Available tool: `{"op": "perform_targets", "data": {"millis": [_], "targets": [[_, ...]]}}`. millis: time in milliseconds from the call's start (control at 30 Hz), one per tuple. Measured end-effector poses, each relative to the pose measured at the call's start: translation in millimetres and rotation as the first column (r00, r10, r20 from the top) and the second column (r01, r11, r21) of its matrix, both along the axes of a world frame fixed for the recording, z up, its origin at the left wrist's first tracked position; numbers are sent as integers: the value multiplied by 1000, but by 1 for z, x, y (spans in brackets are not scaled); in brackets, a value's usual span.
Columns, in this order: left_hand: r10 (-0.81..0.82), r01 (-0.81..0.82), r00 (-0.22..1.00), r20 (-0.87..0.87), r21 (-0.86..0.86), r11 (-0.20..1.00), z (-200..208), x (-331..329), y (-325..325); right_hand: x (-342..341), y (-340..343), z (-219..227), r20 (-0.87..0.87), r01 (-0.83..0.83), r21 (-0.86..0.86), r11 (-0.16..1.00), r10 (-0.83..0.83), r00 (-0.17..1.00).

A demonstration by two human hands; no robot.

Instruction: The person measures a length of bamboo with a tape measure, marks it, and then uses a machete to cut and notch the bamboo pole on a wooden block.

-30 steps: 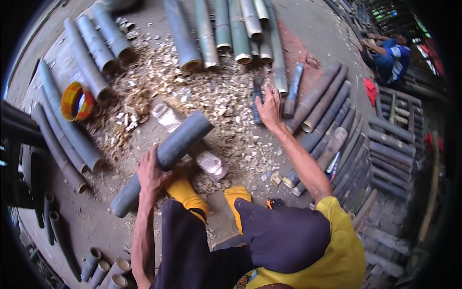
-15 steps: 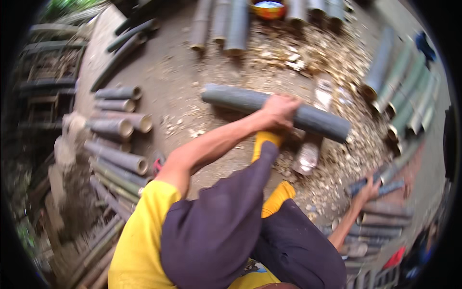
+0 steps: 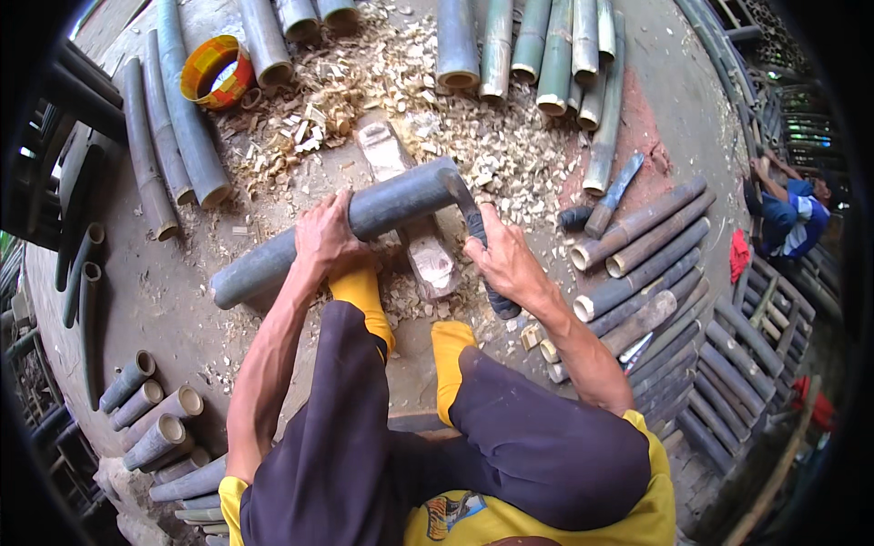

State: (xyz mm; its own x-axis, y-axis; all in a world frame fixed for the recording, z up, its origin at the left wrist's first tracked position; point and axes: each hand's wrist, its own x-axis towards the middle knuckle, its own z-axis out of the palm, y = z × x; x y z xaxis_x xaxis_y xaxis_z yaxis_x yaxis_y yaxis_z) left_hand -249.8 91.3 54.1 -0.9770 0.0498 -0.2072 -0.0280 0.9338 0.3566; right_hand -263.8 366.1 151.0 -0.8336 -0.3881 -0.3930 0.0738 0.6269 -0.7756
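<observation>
A dark bamboo tube [image 3: 396, 202] lies slanted across a whittled wooden block [image 3: 426, 255] in front of my feet. My left hand [image 3: 323, 238] is closed over the tube's middle, just above my yellow-clad left foot. In my right hand [image 3: 507, 259] is a curved knife [image 3: 475, 226] with a dark wrapped handle. Its narrow curved end touches or crosses the tube's right end; its edge cannot be made out. The fingers of my right hand are wrapped round the handle.
Pale wood chips [image 3: 309, 123] cover the ground around the block. Bamboo tubes stand in rows ahead, with more stacked at right [image 3: 651, 232] and lower left [image 3: 155, 441]. A dark-bladed knife [image 3: 616, 194] lies at right. A red-yellow bowl [image 3: 217, 73] sits far left. Another person [image 3: 792, 214] sits far right.
My view has swung to the right. My right hand has come from the tool spot at right to the tube's right end, now holding the curved knife. My left hand still grips the tube.
</observation>
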Motion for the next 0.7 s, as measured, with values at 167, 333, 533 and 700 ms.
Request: {"op": "perform_targets", "data": {"millis": [167, 333, 533, 700], "targets": [[-11, 8, 998, 58, 43, 999, -3, 6, -11, 40, 14, -19, -84, -61, -6, 998, 60, 995], [-19, 26, 971, -237, 25, 999, 8, 16, -3, 59, 53, -33, -254, 357, 104, 928, -322, 912], [654, -445, 756, 33, 758, 477, -71, 123, -16, -46, 101, -146, -649, 517, 180, 837, -294, 702], [268, -555, 272, 924, 378, -741, -29, 111, -23, -86, 101, -168, -535, 667, 331, 668, -450, 715]]}}
